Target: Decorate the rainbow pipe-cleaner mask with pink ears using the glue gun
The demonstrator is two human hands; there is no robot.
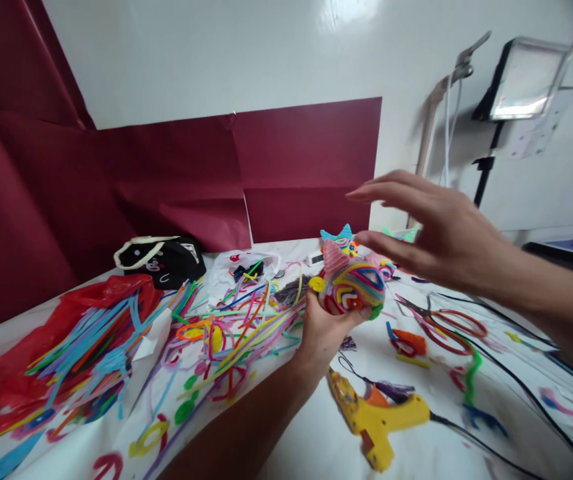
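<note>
My left hand (323,333) grips a round ornament (359,283) wrapped in swirls of coloured pipe cleaners, with a pink pointed piece on top and a yellow round piece at its left side. Above and to the right of it hovers my right hand (431,223), fingers spread, touching nothing. Behind the ornament stands a similar one with a light blue pointed top (337,233). Below my left hand a yellow hot glue gun (379,413) lies on the white table, beside a dark purple tassel (391,391).
Orange-handled scissors (459,327) lie at the right, near black cables. Loose pipe cleaners (246,320) cover the table's left and middle, some on a red plastic bag (16,353). A black bag (166,263) stands at the back. A lamp (529,80) stands at the right.
</note>
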